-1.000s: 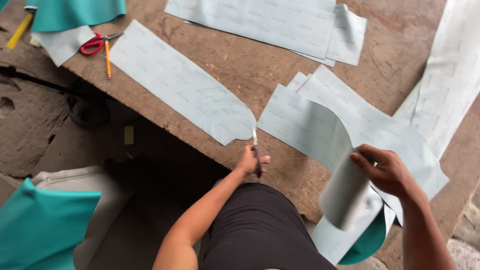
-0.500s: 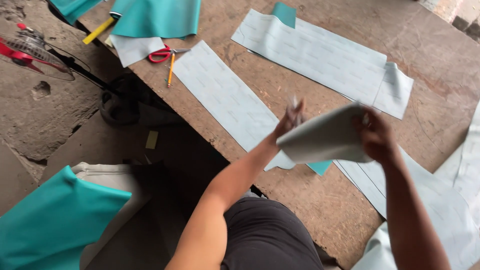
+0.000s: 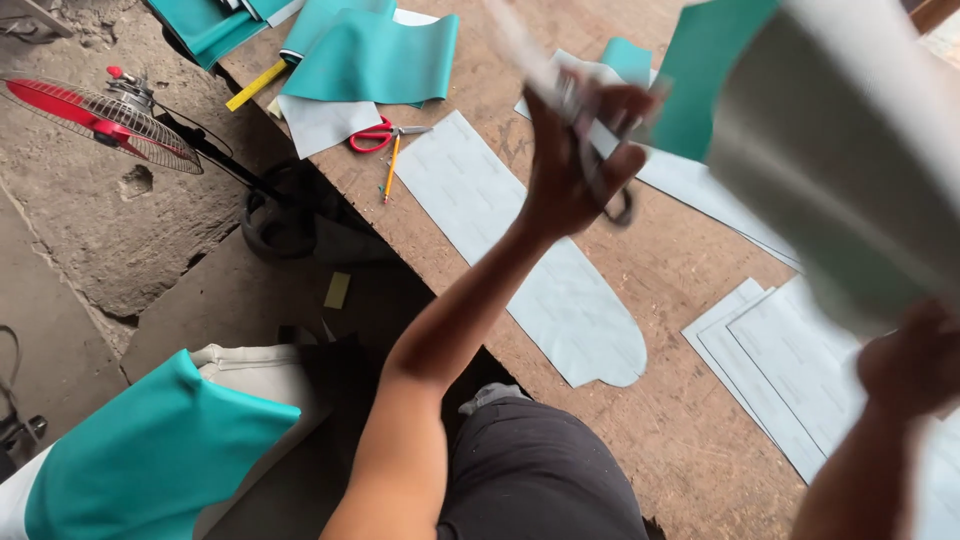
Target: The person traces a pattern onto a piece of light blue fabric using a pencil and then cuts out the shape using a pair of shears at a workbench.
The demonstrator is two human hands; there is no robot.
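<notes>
Teal-backed sheet material (image 3: 850, 150), grey on its near face, is now raised high at 2 o'clock, blurred and close to the camera; half a second ago it was lower, stretched between both hands over the desk (image 3: 690, 270). The right hand (image 3: 915, 365) keeps a clenched grip on its lower edge at 4 o'clock. The left hand (image 3: 575, 160) has risen to 12 o'clock, fingers closed around dark scissors (image 3: 610, 190) and pinching a pale strip (image 3: 525, 50). So the piece has left the desk and is carried in the air, still in hand. Below, a long grey cut piece (image 3: 540, 260) lies flat at the centre, stacked grey sheets (image 3: 790, 370) at 4 o'clock. Farther away, red-handled scissors (image 3: 375, 135) with a pencil (image 3: 392, 165) rest at 11 o'clock, and a red fan (image 3: 95, 110) stands at 10 o'clock.
</notes>
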